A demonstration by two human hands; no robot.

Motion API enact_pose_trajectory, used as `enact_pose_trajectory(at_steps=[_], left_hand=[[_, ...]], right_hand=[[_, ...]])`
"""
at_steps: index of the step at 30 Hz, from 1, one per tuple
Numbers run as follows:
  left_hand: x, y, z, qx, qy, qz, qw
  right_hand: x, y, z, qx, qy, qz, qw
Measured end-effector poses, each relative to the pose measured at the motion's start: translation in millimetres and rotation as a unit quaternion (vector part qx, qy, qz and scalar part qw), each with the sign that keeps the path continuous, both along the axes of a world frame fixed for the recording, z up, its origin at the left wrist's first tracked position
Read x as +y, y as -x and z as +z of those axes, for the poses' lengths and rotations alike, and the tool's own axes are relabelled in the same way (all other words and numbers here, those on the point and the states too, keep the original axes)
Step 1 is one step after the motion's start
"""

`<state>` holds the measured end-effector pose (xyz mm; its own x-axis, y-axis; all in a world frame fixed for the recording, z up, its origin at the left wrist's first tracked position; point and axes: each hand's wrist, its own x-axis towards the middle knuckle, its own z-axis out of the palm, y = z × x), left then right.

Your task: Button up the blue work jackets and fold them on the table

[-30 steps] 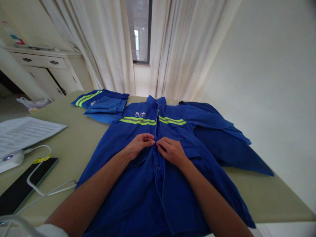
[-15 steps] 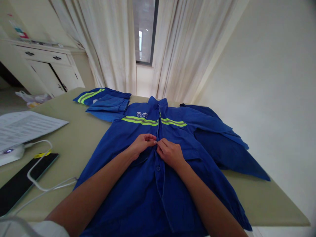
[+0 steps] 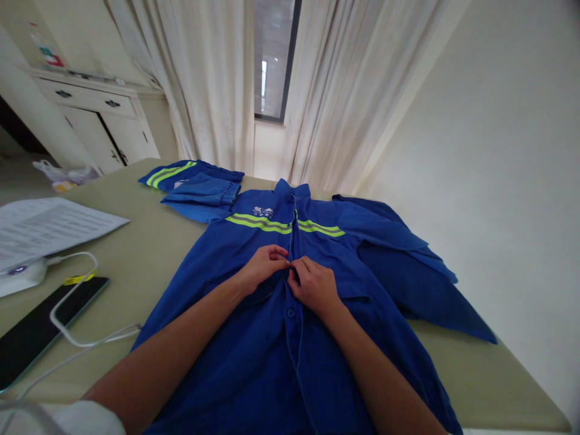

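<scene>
A blue work jacket (image 3: 240, 338) with yellow-green and grey stripes across the chest lies front up, its collar away from me. My left hand (image 3: 267, 266) pinches the front placket at mid-chest, thumb and fingers close together. Right beside it, my right hand (image 3: 312, 284) has its fingers curled on the same placket edge. Whatever is between the fingertips is hidden. Below the hands a dark button (image 3: 290, 313) shows on the front strip, and the lower front edges lie slightly apart.
Folded blue clothing with bright stripes (image 3: 170, 174) lies at the far left of the table (image 3: 167, 241). At left are printed paper (image 3: 58, 226), a black phone (image 3: 45, 326), and a white cable (image 3: 90, 344). More dark blue cloth (image 3: 408, 290) lies right, near the wall.
The view has shifted slightly. Both hands stay on the same spot of the placket, with only very small finger movement.
</scene>
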<state>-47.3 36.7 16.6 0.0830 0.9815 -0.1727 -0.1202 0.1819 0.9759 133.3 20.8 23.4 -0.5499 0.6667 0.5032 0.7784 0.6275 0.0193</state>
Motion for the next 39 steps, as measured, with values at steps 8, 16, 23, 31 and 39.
enact_pose_trajectory(at_steps=[8, 16, 23, 31, 39], left_hand=[[1, -5, -1.4, 0.034, -0.035, 0.024, 0.998], [-2, -9, 5.5, 0.059, 0.016, 0.059, 0.996], [-3, -3, 8.8, 0.036, 0.03, 0.03, 0.998], [-4, -4, 6.1, 0.01, 0.016, 0.038, 0.999], [-3, -8, 1.8, 0.0, 0.007, 0.067, 0.998]], right_hand=[[2, 2, -5.2, -0.012, -0.029, 0.001, 1.0], [14, -16, -3.3, -0.077, -0.055, 0.14, 0.986], [12, -13, -6.4, 0.009, 0.015, 0.146, 0.989], [9, -3, -15.5, 0.271, 0.157, 0.072, 0.947], [7, -4, -11.8, 0.185, 0.128, 0.07, 0.972]])
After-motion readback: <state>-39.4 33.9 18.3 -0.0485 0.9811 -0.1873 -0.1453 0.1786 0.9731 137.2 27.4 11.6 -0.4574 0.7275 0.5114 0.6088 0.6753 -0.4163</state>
